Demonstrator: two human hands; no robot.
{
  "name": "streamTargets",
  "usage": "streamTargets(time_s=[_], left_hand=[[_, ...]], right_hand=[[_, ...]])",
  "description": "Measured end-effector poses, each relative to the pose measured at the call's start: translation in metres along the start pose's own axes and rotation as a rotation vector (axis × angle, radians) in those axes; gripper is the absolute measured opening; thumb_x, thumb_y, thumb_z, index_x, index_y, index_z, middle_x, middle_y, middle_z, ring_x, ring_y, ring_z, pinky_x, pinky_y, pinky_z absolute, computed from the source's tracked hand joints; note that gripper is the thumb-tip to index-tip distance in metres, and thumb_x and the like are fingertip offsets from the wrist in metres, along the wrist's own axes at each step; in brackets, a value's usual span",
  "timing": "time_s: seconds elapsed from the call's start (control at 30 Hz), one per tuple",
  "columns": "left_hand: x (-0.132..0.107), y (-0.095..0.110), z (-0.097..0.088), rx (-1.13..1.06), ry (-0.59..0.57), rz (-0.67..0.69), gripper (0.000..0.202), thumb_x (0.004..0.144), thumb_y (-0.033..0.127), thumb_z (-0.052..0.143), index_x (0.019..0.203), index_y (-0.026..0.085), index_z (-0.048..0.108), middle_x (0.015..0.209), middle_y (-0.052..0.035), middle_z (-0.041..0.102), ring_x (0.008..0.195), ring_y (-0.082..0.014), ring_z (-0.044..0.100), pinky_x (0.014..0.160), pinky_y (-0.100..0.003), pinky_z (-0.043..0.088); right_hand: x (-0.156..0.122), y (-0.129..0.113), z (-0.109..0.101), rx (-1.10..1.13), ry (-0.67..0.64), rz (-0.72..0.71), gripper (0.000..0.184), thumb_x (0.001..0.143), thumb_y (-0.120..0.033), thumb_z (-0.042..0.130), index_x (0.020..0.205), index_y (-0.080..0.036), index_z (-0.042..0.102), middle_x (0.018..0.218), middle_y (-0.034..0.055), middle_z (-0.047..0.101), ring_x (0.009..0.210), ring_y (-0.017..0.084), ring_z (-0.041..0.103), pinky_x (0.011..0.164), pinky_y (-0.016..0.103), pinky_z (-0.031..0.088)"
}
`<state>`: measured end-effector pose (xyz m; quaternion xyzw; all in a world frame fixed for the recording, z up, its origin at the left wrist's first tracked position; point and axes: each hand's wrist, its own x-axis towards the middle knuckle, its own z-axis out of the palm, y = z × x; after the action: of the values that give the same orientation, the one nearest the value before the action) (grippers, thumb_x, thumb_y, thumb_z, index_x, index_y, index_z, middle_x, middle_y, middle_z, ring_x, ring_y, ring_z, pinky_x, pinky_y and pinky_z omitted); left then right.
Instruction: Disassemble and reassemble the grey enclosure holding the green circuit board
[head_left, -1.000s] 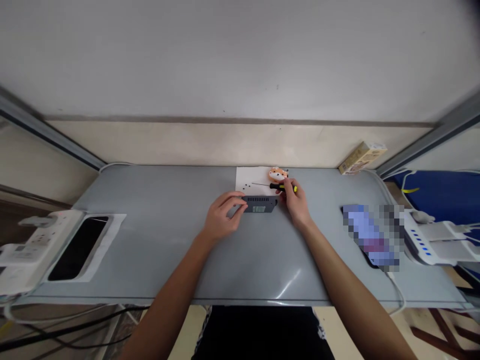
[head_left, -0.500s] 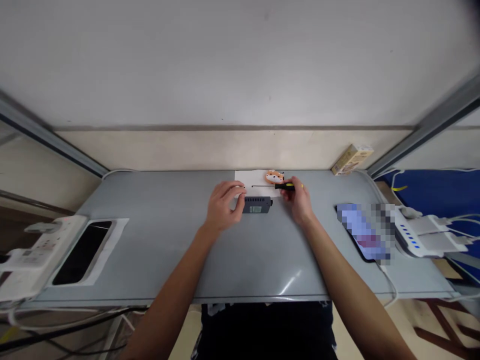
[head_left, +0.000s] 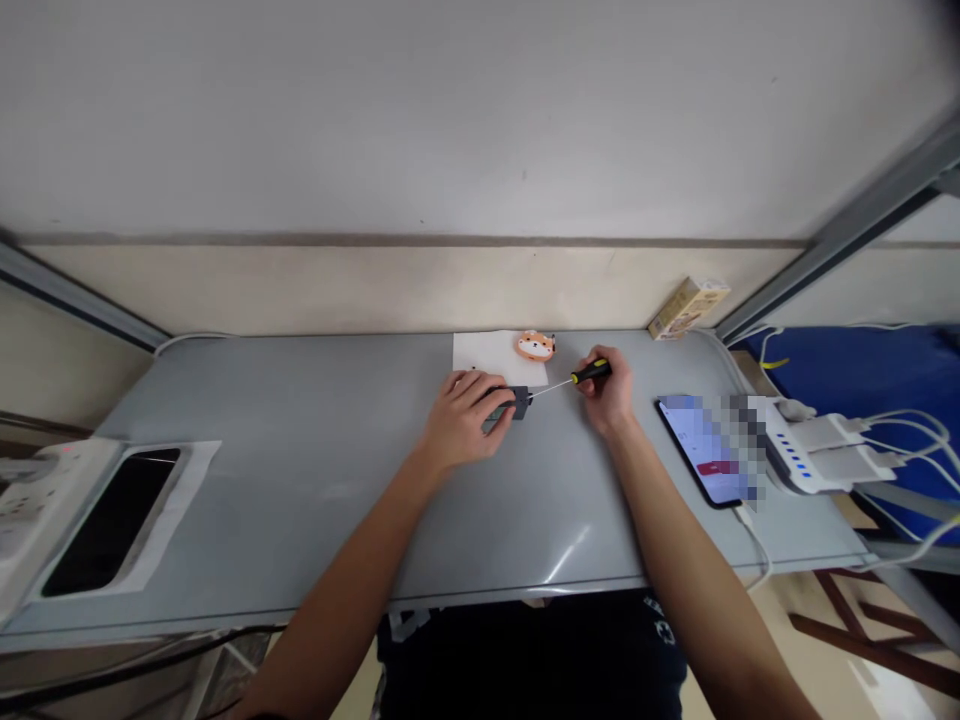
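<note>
My left hand (head_left: pixel 471 418) is closed over a small dark grey box-shaped device (head_left: pixel 520 404), covering most of it. A label and a slotted edge on the device are partly hidden by the fingers. In my right hand (head_left: pixel 609 392) is a screwdriver (head_left: pixel 592 371) with a black and yellow handle. Its thin shaft points left, and the tip is at the device's right end; whether it touches a screw is too small to tell. Behind the device lies a white sheet of paper (head_left: pixel 484 350), bearing an orange and white animal-faced item (head_left: pixel 535 346) and a tiny dark speck.
On the left a dark phone (head_left: pixel 112 522) lies on white paper beside a power strip (head_left: pixel 45 510). To the right are a lit phone (head_left: pixel 697 450) with a cable and a white charging hub (head_left: pixel 806 455). A small carton (head_left: pixel 688 308) stands against the back wall.
My left hand has moved from the paper's edge onto the device and gripped it. The screwdriver has swung from above the paper to the device's right end. The view has shifted slightly.
</note>
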<state>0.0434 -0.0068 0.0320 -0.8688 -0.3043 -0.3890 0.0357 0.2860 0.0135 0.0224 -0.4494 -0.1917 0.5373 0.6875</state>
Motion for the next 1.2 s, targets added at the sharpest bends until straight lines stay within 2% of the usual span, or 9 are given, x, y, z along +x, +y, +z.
streamTargets(time_s=[0.43, 0.77, 1.0, 1.2], left_hand=[[-0.002, -0.001, 0.005, 0.003, 0.006, -0.011, 0.011, 0.090, 0.017, 0.066, 0.099, 0.024, 0.068, 0.103, -0.0026, 0.074, 0.095, -0.0192, 0.067, 0.090, -0.038, 0.047], [-0.003, 0.006, 0.012, 0.020, 0.008, -0.026, 0.019, 0.093, 0.019, 0.065, 0.110, 0.025, 0.068, 0.106, -0.0036, 0.075, 0.099, -0.0206, 0.068, 0.092, -0.039, 0.047], [-0.004, 0.005, 0.014, 0.014, 0.010, -0.043, 0.018, 0.094, 0.019, 0.065, 0.110, 0.025, 0.069, 0.105, -0.0036, 0.075, 0.098, -0.0207, 0.067, 0.092, -0.039, 0.047], [-0.005, 0.003, 0.016, -0.025, 0.058, -0.049, 0.019, 0.093, 0.019, 0.067, 0.111, 0.025, 0.068, 0.104, -0.0031, 0.075, 0.098, -0.0194, 0.067, 0.091, -0.037, 0.048]], right_hand=[[0.005, 0.010, -0.001, -0.041, 0.050, 0.051, 0.021, 0.074, -0.034, 0.068, 0.065, -0.019, 0.057, 0.062, -0.0032, 0.059, 0.042, 0.004, 0.043, 0.032, 0.018, 0.029], [0.005, 0.009, -0.002, -0.031, 0.054, 0.060, 0.021, 0.074, -0.035, 0.068, 0.066, -0.020, 0.057, 0.062, -0.0040, 0.059, 0.039, 0.004, 0.041, 0.032, 0.019, 0.030], [0.007, 0.010, -0.004, -0.033, 0.062, 0.062, 0.022, 0.074, -0.036, 0.069, 0.066, -0.020, 0.057, 0.062, -0.0042, 0.059, 0.039, 0.004, 0.040, 0.033, 0.020, 0.031], [0.007, 0.009, -0.004, -0.044, 0.049, 0.065, 0.022, 0.075, -0.036, 0.068, 0.066, -0.020, 0.056, 0.059, -0.0045, 0.057, 0.037, 0.004, 0.036, 0.030, 0.020, 0.025]])
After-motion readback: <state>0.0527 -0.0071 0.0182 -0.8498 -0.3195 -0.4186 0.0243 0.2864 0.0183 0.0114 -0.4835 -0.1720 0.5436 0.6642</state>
